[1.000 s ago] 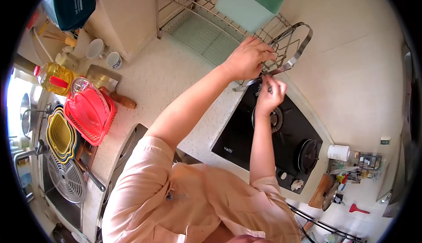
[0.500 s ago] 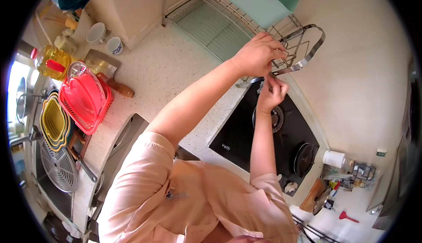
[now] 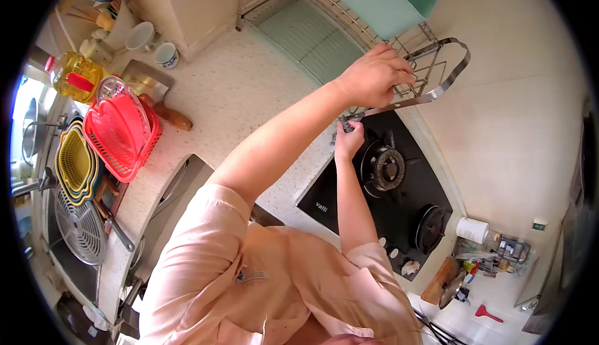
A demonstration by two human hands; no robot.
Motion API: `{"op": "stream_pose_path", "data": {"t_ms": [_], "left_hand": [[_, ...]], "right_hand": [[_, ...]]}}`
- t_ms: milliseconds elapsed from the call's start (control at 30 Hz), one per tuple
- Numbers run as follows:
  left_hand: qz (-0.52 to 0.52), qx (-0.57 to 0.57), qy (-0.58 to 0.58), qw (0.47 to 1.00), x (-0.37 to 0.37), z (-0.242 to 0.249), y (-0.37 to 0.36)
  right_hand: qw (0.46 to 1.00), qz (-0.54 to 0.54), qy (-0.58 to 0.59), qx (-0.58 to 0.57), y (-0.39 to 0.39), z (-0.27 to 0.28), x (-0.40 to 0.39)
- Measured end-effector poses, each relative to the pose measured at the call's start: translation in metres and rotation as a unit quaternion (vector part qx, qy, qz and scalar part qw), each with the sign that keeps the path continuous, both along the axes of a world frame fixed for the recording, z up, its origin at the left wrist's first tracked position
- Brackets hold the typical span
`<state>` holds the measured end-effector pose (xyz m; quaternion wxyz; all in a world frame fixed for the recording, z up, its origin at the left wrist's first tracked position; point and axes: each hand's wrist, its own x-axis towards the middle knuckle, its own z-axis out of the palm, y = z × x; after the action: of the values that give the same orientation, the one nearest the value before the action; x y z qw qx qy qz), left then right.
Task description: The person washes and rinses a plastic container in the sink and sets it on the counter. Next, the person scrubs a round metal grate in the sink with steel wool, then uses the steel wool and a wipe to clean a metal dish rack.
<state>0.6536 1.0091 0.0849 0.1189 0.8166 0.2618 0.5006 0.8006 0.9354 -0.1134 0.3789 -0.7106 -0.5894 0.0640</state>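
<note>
Metal band (image 3: pixel 417 102) could slip if weakly braced.
Right hand (image 3: pixel 350 139) pinches a grey scouring pad (image 3: pixel 345 125) near the band's left end; left hand (image 3: pixel 374 78) curls beyond, grip unclear.

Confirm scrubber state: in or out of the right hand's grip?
In: the dark scrubber pokes out of the closed right hand, near the metal strip.

I'm in a kitchen, seemingly a home's. A gas stove (image 3: pixel 405 196) is set into the speckled counter (image 3: pixel 249 73), which also bears a cleaver (image 3: pixel 146 80) and an oil bottle (image 3: pixel 70 78).
</note>
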Motion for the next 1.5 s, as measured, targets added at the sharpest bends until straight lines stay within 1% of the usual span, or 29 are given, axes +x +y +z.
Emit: {"op": "stream_pose_path", "data": {"t_ms": [100, 133, 200, 233, 267, 300, 367, 433, 500, 567, 633, 667, 733, 867, 900, 967, 1033, 1100, 1167, 1200, 1300, 1333, 1367, 1433, 1500], "left_hand": [[-0.001, 0.004, -0.008, 1.0, 0.0, 0.0, 0.0], [-0.003, 0.003, -0.011, 1.0, -0.001, 0.0, 0.001], [-0.007, -0.003, -0.02, 1.0, -0.001, -0.002, 0.001], [-0.006, -0.004, -0.022, 1.0, 0.001, -0.004, 0.0], [-0.005, -0.004, -0.024, 1.0, 0.002, -0.005, 0.0], [0.0, -0.002, -0.026, 1.0, 0.001, -0.005, 0.002], [0.002, -0.005, -0.029, 1.0, 0.001, -0.004, 0.002], [-0.001, -0.004, -0.033, 0.999, 0.001, -0.004, 0.001], [0.001, 0.003, -0.045, 0.999, 0.001, -0.005, 0.002], [-0.006, -0.003, -0.044, 0.999, 0.001, -0.006, 0.002], [-0.004, 0.003, -0.04, 0.999, 0.001, -0.006, 0.004], [0.003, 0.011, -0.038, 0.999, 0.001, -0.006, 0.006], [0.0, 0.007, -0.04, 0.999, 0.003, -0.007, -0.001], [0.007, 0.006, -0.05, 0.999, 0.005, -0.007, 0.001], [0.01, 0.006, -0.05, 0.999, 0.004, -0.007, 0.002], [0.012, 0.014, -0.041, 0.999, 0.003, -0.007, 0.004], [0.008, 0.009, -0.036, 0.999, 0.004, -0.007, 0.002], [0.009, 0.003, -0.038, 0.999, 0.004, -0.005, 0.002], [0.008, 0.009, -0.049, 0.999, 0.004, -0.007, 0.002], [0.006, 0.013, -0.053, 0.998, 0.003, -0.007, 0.002], [0.008, 0.026, -0.035, 0.999, 0.002, -0.007, 0.004], [0.006, 0.021, -0.038, 0.999, 0.001, -0.005, 0.005], [0.008, 0.017, -0.042, 0.999, 0.001, -0.004, 0.006], [0.003, 0.002, -0.046, 0.999, 0.004, -0.006, -0.001], [0.008, -0.001, -0.048, 0.999, 0.002, -0.004, 0.0]], "right_hand": [[0.995, 0.033, -0.046, 0.081, 0.003, 0.001, 0.002], [0.992, 0.04, -0.054, 0.106, 0.001, 0.014, 0.001], [0.984, 0.054, -0.075, 0.154, 0.003, 0.051, -0.002], [0.972, 0.068, -0.111, 0.196, 0.004, 0.077, -0.005], [0.962, 0.06, -0.07, 0.258, 0.005, 0.1, -0.009], [0.946, 0.049, -0.111, 0.301, 0.006, 0.124, -0.008], [0.913, 0.034, -0.141, 0.382, 0.015, 0.152, -0.009], [0.929, 0.032, -0.106, 0.352, 0.012, 0.128, -0.005], [0.946, 0.046, -0.089, 0.31, 0.01, 0.09, -0.004], [0.977, 0.086, -0.055, 0.188, 0.004, 0.025, 0.005], [0.985, 0.058, -0.117, 0.113, 0.001, 0.0, 0.001], [0.99, 0.031, -0.111, 0.079, 0.005, -0.007, -0.002], [0.988, 0.053, -0.127, 0.077, -0.004, -0.007, 0.003], [0.97, 0.117, -0.187, 0.098, 0.006, 0.003, 0.009], [0.971, 0.108, -0.176, 0.119, 0.006, 0.006, 0.01], [0.971, 0.095, -0.153, 0.159, 0.006, 0.027, 0.007], [0.959, 0.094, -0.175, 0.204, 0.006, 0.057, 0.002], [0.965, 0.072, -0.143, 0.208, 0.007, 0.052, 0.002], [0.972, 0.111, -0.151, 0.145, 0.007, 0.019, 0.007], [0.977, 0.087, -0.162, 0.104, 0.008, -0.005, 0.007], [0.976, 0.078, -0.169, 0.113, 0.004, 0.017, -0.001], [0.97, 0.075, -0.159, 0.17, 0.005, 0.021, 0.003], [0.97, 0.057, -0.156, 0.177, 0.007, 0.029, 0.001], [0.975, 0.085, -0.161, 0.127, 0.006, 0.016, 0.005], [0.977, 0.084, -0.149, 0.128, 0.01, 0.001, 0.005]]}}
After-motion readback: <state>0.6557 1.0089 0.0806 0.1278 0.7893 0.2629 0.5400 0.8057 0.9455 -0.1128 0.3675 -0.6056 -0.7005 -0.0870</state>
